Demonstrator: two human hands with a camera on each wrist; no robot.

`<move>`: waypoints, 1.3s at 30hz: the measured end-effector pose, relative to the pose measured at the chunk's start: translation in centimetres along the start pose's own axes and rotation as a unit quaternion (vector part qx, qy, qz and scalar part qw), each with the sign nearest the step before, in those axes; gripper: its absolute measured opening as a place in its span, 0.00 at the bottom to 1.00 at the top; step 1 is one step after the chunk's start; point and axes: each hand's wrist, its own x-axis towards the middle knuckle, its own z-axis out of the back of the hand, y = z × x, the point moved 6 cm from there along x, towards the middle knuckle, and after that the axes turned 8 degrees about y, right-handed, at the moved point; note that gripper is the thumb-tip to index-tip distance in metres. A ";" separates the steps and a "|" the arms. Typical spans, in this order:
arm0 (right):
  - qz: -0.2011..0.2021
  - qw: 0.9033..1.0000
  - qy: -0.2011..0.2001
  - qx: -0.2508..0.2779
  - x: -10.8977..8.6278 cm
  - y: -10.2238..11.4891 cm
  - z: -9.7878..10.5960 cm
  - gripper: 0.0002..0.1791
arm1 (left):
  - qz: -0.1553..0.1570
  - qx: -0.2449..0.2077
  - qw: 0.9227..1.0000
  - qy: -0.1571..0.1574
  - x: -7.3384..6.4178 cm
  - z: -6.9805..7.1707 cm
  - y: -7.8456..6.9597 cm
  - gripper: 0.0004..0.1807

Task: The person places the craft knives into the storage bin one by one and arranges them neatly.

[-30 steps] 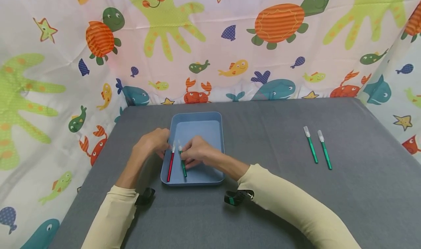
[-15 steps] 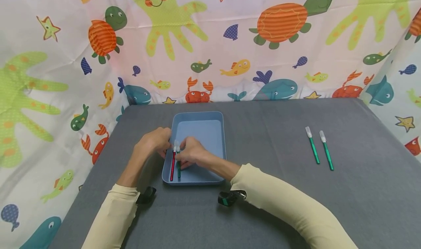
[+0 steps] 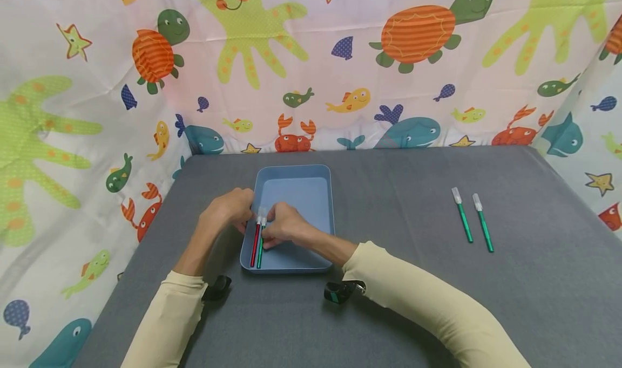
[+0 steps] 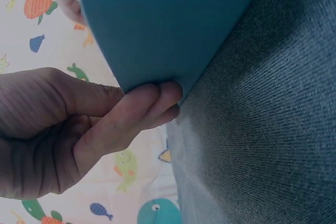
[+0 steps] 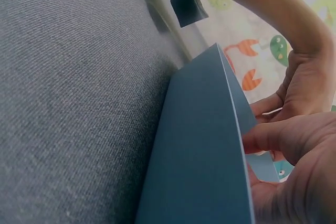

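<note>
In the head view a blue tray (image 3: 305,195) lies on the grey table. My left hand (image 3: 229,209) grips its left wall. The left wrist view shows the left thumb at the rim and the left fingers (image 4: 131,111) bent against the outer wall. Inside the tray, along its left side, a red craft knife (image 3: 255,245) with a clear cap lies lengthwise. Close beside it on the right is a green craft knife (image 3: 259,256), also capped, pinched by my right hand (image 3: 286,225). In the right wrist view the right fingers (image 5: 268,136) reach over the rim, and both knives are hidden.
Two more green capped craft knives, one on the left (image 3: 463,217) and one on the right (image 3: 483,223), lie side by side on the table to the right. A sea-animal printed curtain (image 3: 320,76) hangs behind the table and along both sides.
The right hand has moved left with the green craft knife, bringing it against the red one and turning it to the same slant. The left hand has stayed at the tray's wall.
</note>
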 end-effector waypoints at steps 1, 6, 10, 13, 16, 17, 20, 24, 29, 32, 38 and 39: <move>-0.001 1.000 0.000 0.000 0.0 0.0 0.0 0.23 | 0.001 -0.002 1.000 0.002 0.0 0.0 0.0 0.13; -0.001 1.000 0.001 -0.011 0.0 -0.1 -0.1 0.25 | -0.001 -0.001 1.000 0.006 0.1 0.0 0.0 0.13; 0.005 1.000 0.003 -0.023 0.0 -0.1 0.0 0.26 | -0.010 0.005 1.000 0.002 0.0 0.0 0.0 0.13; 0.012 1.000 0.010 -0.024 -0.2 0.0 0.0 0.27 | -0.010 0.003 1.000 -0.002 0.0 0.0 0.1 0.13; 0.014 0.999 0.019 -0.024 -0.3 -0.1 0.1 0.28 | -0.004 -0.008 1.000 -0.003 -0.1 0.0 0.1 0.14; 0.015 0.999 0.023 -0.025 -0.3 -0.1 0.2 0.27 | -0.002 -0.010 1.000 -0.002 -0.1 0.0 0.2 0.14; 0.014 0.999 0.034 -0.018 -0.4 -0.2 0.4 0.25 | 0.003 -0.017 1.000 0.004 -0.1 -0.2 0.1 0.16; 0.008 0.999 0.042 -0.013 -0.6 -0.2 0.8 0.23 | 0.006 -0.013 1.000 0.006 -0.1 -0.2 0.1 0.16; -0.001 0.999 0.037 -0.020 -1.1 0.0 1.6 0.23 | 0.001 -0.008 1.000 0.000 0.0 0.0 0.0 0.15; 0.007 0.999 0.039 -0.021 -1.7 0.4 2.1 0.22 | 0.000 -0.011 1.000 0.000 0.1 -0.1 0.0 0.15; 0.029 0.998 0.038 -0.042 -3.6 1.4 3.4 0.19 | 0.022 -0.018 1.000 0.008 0.2 -0.1 0.2 0.18; 0.035 0.998 0.035 -0.044 -4.0 1.6 3.7 0.18 | 0.026 -0.018 0.999 0.010 0.2 -0.1 0.2 0.19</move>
